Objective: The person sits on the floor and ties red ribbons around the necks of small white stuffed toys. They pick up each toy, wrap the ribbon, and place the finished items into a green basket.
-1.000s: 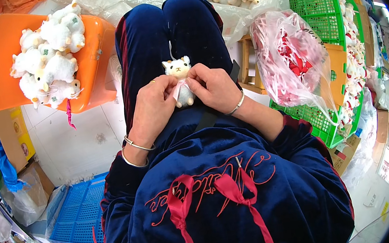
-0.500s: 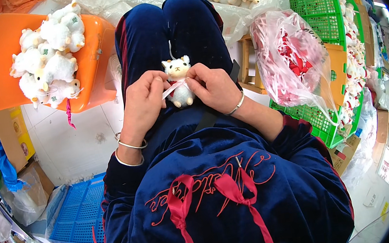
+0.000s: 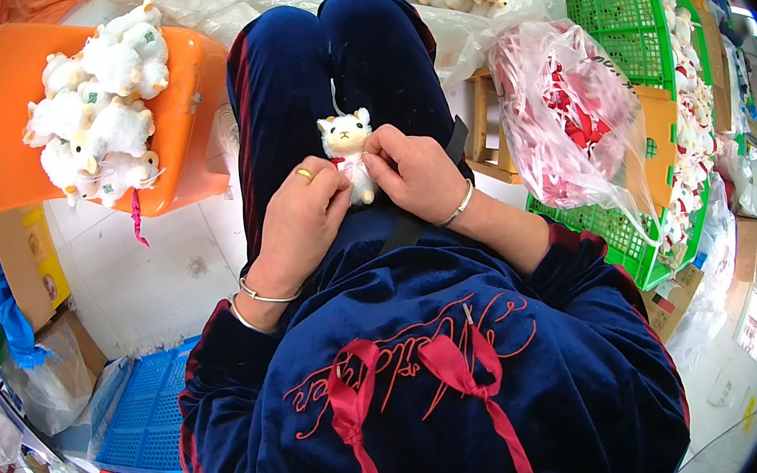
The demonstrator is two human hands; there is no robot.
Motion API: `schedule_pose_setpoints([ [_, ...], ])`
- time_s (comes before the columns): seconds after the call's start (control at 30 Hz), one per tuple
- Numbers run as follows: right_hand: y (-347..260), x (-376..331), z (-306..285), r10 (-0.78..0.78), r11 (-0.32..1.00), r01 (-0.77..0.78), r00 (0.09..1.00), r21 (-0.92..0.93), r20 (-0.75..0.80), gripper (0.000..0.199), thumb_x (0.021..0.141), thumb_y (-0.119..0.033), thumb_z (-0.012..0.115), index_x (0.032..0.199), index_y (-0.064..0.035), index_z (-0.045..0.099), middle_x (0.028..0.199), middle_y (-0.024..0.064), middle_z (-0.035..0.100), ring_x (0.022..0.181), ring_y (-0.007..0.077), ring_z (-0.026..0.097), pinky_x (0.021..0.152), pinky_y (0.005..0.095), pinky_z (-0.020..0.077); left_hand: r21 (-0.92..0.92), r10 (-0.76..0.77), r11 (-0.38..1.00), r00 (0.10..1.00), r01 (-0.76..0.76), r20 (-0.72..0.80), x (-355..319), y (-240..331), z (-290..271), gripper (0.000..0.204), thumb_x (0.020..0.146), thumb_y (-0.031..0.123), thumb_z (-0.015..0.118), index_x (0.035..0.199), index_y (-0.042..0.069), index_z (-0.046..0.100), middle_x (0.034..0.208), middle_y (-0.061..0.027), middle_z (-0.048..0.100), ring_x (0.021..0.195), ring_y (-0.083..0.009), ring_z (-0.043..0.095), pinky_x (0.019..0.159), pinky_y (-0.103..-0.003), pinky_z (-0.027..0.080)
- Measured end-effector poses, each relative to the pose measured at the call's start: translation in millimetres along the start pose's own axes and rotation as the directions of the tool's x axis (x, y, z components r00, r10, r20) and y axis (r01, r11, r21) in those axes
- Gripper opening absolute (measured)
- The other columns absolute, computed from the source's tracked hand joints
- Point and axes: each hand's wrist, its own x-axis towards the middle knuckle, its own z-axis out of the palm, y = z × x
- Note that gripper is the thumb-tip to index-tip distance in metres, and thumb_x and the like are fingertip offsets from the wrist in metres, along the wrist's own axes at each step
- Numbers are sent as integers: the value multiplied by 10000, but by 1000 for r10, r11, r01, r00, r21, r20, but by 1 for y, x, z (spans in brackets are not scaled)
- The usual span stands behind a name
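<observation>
In the head view, one small white plush toy (image 3: pixel 349 155) is held upright over the lap, just above centre. It is gripped from nine o'clock by the left hand (image 3: pixel 302 218) and from three o'clock by the right hand (image 3: pixel 416 175), fingers of both pinched on it. One orange chair (image 3: pixel 3 146) at ten o'clock is heaped with plush toys, too bunched to be counted. One green basket (image 3: pixel 624 14) is seen at two o'clock.

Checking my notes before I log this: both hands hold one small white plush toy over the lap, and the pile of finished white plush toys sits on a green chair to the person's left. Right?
Not quite. The chair is orange, not green, as the head view shows. The rest stands: left hand and right hand hold one small white plush toy over the lap, and the pile of white plush toys sits on that chair to the person's left.
</observation>
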Motion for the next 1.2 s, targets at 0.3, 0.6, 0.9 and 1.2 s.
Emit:
schedule_pose_setpoints([
  [0.3, -3, -1, -4, -46, 999, 47, 999, 17, -15, 96, 966, -95, 673, 1029, -29, 643, 783, 140, 686, 668, 270, 694, 631, 336, 534, 161, -207, 969, 973, 189, 102, 15, 21, -10, 46, 903, 18, 632, 939, 8, 657, 992, -151, 657, 885, -367, 684, 774, -428, 550],
  [0.6, -2, -1, -13, -107, 994, 106, 993, -31, -41, 72, 898, -51, 670, 961, -29, 645, 939, 138, 640, 822, 361, 678, 716, 420, 559, 184, -160, 973, 980, 137, 116, 25, 22, -10, 86, 860, 8, 627, 876, -17, 708, 911, -168, 681, 858, -372, 691, 771, -439, 552],
  [0.9, 0, 1, -13, -141, 987, 139, 990, 82, 12, 69, 893, -23, 671, 947, -20, 629, 988, 147, 631, 850, 355, 670, 746, 407, 558, 88, -198, 976, 980, 200, -32, 24, 18, -2, 199, 941, 121, 660, 818, -35, 673, 752, -201, 679, 665, -363, 680, 621, -422, 522],
  [1.2, 2, 1, -11, -196, 979, 197, 980, 42, -22, 65, 904, -50, 681, 935, -23, 630, 998, 131, 637, 835, 346, 676, 727, 397, 567, 71, -367, 926, 928, 371, -62, 23, 6, 18, 278, 1016, 247, 655, 915, -9, 620, 700, -204, 658, 649, -369, 687, 584, -418, 507],
])
